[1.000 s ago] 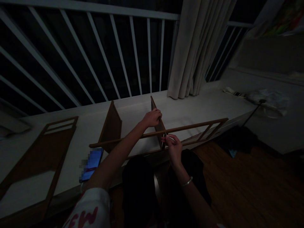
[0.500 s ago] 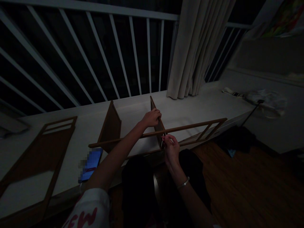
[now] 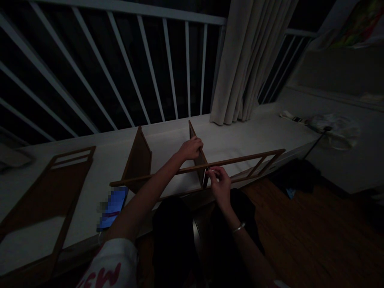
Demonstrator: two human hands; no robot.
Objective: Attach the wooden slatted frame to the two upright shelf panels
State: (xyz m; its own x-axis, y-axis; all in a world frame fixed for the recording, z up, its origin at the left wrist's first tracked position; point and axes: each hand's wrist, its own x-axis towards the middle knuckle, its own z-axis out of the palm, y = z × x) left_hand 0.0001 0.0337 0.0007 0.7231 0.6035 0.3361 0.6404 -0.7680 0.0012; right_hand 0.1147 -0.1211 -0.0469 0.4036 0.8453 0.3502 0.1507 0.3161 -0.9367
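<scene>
A half-built wooden rack stands on a white ledge (image 3: 240, 132). Its long front rail (image 3: 240, 159) runs left to right, with two upright divider panels behind it. My left hand (image 3: 190, 148) is closed over the top edge of the middle divider panel (image 3: 196, 162). My right hand (image 3: 220, 182) pinches a small thin metal tool, too dark to name, at the joint where the rail meets that panel. A second divider panel (image 3: 139, 158) stands to the left.
A flat wooden frame panel (image 3: 45, 188) lies on the ledge at far left. A blue phone (image 3: 112, 204) rests near the ledge's front edge. White window bars and a beige curtain (image 3: 249, 60) rise behind. Cloth and small items lie at far right (image 3: 333, 124); dark wooden floor below.
My right hand has shifted slightly at the rail joint, wrist turning. My left hand stays on the divider panel.
</scene>
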